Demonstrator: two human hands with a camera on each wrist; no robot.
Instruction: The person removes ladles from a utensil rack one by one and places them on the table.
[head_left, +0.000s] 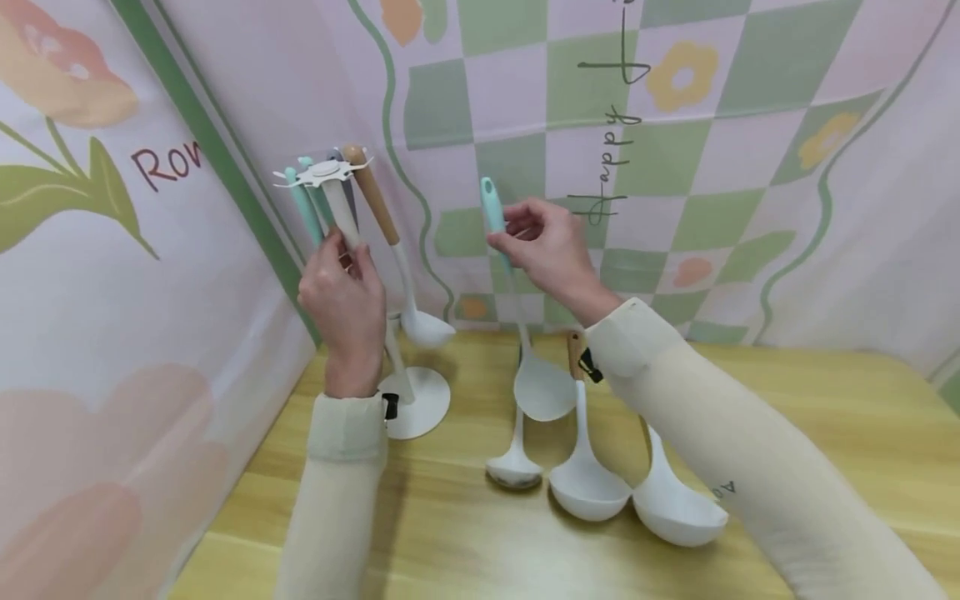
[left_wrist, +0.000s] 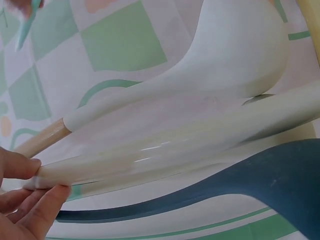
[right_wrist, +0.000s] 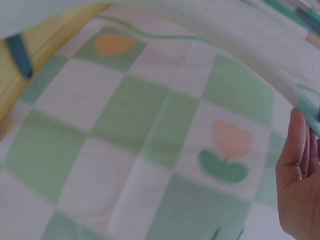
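Observation:
My left hand (head_left: 341,296) grips the upper pole of a white utensil stand (head_left: 345,218), just under its hooked top. The left wrist view shows thumb and fingers pinching that pole (left_wrist: 150,145). From the top hang a ladle (head_left: 429,327) with a wooden handle and several others with mint and grey handles; a dark blue utensil (left_wrist: 280,175) hangs beside the pole. To the right of the stand, my right hand (head_left: 551,250) pinches the mint handle of a wok turner (head_left: 543,387), its broad white head hanging down. At the right wrist view's edge, the right hand (right_wrist: 297,185) is partly cut off.
On the wooden table (head_left: 825,433) lie a small ladle (head_left: 515,468), a larger wooden-handled ladle (head_left: 588,487) and a white ladle (head_left: 678,508) partly behind my right sleeve. The stand's round base (head_left: 431,404) rests near the back left. Patterned cloth (head_left: 517,92) hangs behind and at left.

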